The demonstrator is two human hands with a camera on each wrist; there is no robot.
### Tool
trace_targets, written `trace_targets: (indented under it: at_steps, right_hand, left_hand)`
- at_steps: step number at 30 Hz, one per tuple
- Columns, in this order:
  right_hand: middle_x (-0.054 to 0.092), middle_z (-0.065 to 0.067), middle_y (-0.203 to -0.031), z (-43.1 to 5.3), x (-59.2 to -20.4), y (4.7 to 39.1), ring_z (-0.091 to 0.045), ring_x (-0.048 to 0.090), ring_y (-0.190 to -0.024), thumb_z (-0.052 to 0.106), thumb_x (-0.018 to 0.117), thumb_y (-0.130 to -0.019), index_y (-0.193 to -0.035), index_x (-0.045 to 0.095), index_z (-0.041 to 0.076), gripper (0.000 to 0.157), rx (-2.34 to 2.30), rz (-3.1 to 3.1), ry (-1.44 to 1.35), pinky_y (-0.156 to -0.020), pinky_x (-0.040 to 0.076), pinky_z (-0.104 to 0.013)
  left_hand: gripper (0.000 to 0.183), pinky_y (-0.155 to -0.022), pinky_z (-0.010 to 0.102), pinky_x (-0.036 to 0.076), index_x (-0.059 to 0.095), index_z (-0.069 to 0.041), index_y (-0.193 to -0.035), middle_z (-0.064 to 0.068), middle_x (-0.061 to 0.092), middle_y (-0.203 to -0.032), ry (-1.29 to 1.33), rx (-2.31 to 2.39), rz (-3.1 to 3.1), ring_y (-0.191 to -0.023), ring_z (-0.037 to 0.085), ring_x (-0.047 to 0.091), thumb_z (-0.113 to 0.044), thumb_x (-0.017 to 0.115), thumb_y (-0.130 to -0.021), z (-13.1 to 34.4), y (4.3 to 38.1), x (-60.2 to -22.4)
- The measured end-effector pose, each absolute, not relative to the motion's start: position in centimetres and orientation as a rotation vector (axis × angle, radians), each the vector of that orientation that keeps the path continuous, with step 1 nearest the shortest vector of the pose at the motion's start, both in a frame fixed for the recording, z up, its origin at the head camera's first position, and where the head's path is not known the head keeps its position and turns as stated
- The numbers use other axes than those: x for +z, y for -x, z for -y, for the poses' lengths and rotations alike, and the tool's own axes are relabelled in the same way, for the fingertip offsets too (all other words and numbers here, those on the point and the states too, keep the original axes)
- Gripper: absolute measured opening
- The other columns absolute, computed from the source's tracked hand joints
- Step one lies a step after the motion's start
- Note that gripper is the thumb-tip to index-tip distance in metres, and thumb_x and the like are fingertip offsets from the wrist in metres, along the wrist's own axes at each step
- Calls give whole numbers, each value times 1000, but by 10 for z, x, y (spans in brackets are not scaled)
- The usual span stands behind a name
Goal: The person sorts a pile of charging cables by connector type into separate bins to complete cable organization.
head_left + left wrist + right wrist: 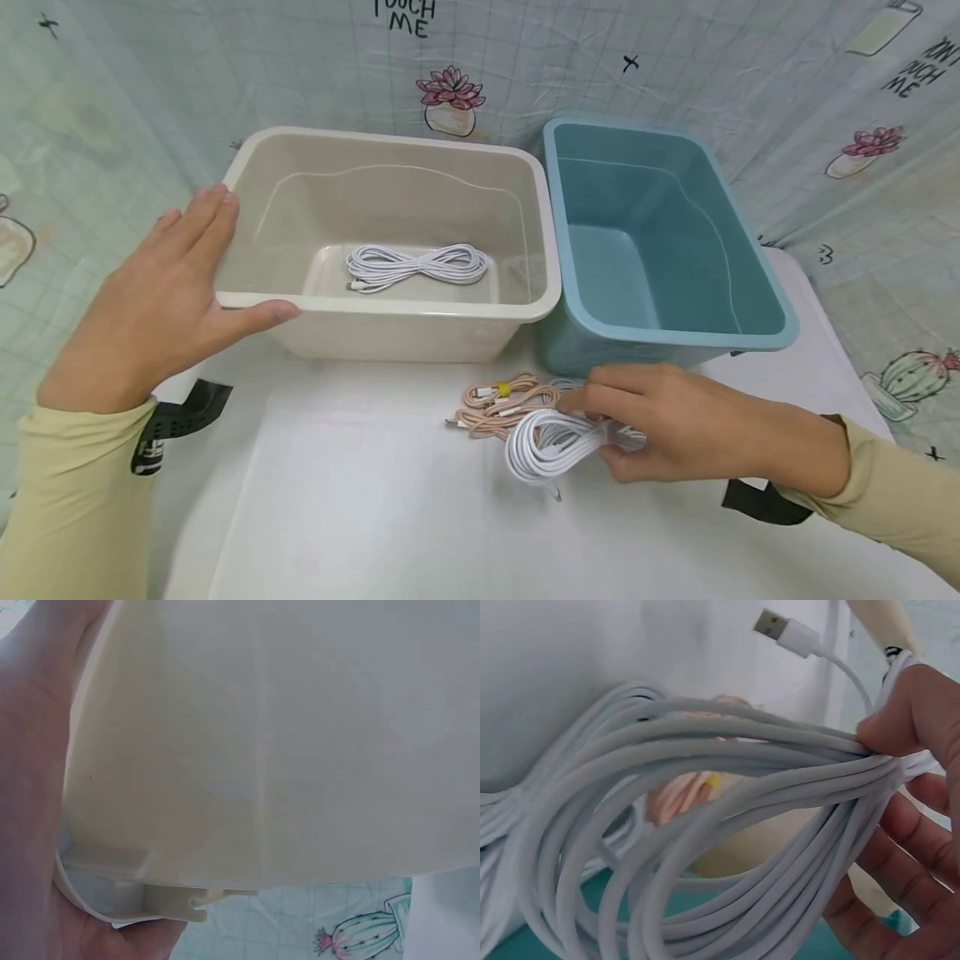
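My right hand (675, 425) pinches a coiled white USB cable (547, 450) between thumb and fingers, close over the table. Its metal-tipped plug (799, 637) sticks out past the thumb in the right wrist view. Several peach cables (487, 417), one with a yellow tie, lie bundled beside the held coil. Another white coil (499, 832) shows behind the held one, mostly hidden by my hand in the head view. My left hand (168, 292) rests with straight fingers on the near left corner of the beige bin (390, 333), thumb along the front rim.
One bundled white cable (416, 267) lies on the beige bin's floor. A blue-green bin (675, 337) stands against its right side. Both stand on the white table (360, 500), with a printed cloth (315, 75) hanging behind and along the sides.
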State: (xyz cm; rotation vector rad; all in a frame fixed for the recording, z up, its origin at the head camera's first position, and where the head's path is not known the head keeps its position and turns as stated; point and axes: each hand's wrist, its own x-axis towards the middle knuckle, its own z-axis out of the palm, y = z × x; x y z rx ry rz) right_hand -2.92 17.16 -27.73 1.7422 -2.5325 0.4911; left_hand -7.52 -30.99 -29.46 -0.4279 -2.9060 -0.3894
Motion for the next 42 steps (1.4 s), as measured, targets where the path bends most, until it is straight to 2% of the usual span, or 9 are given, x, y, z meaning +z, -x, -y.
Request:
trace_targets:
  at_steps: [6, 15, 22, 32, 42]
  right_hand:
    - [58, 18, -95, -164, -262, 33, 6, 53, -83, 3, 84, -66, -126, 63, 20, 66, 629, 2534, -1705, -71, 45, -2]
    - [59, 17, -95, -159, -245, 42, 5, 54, -86, 5, 82, -68, -124, 65, 20, 60, 861, 2487, -1622, -71, 47, -7]
    - [67, 10, -100, -153, -237, 49, 1, 57, -86, 4, 81, -67, -123, 68, 9, 58, 1010, 2329, -1626, -74, 50, -11]
    - [70, 5, -99, -142, -221, 60, -3, 60, -85, 5, 83, -68, -123, 69, 2, 57, 1043, 2270, -1589, -77, 54, -12]
    - [66, -8, -94, -131, -204, 76, -12, 60, -79, -11, 76, -64, -121, 62, -13, 59, 1353, 2158, -1579, -69, 53, -18]
  left_hand:
    - [117, -138, 46, 5, 13, 0, -165, 19, 11, -174, 433, -388, 2909, -163, 39, 16, -67, 69, -87, 309, 77, -296]
    - [117, -138, 44, 4, 12, 1, -165, 20, 11, -174, 434, -389, 2912, -163, 38, 15, -66, 70, -88, 311, 76, -297]
    - [118, -138, 44, 3, 10, -1, -165, 16, 8, -175, 417, -395, 2933, -164, 37, 13, -67, 70, -87, 311, 76, -295]
    - [119, -138, 45, 4, 11, -1, -165, 18, 9, -175, 419, -389, 2936, -162, 40, 16, -67, 71, -86, 310, 76, -296]
    - [118, -138, 48, 6, 15, 1, -165, 21, 14, -174, 436, -399, 2908, -162, 40, 18, -66, 71, -86, 309, 77, -294]
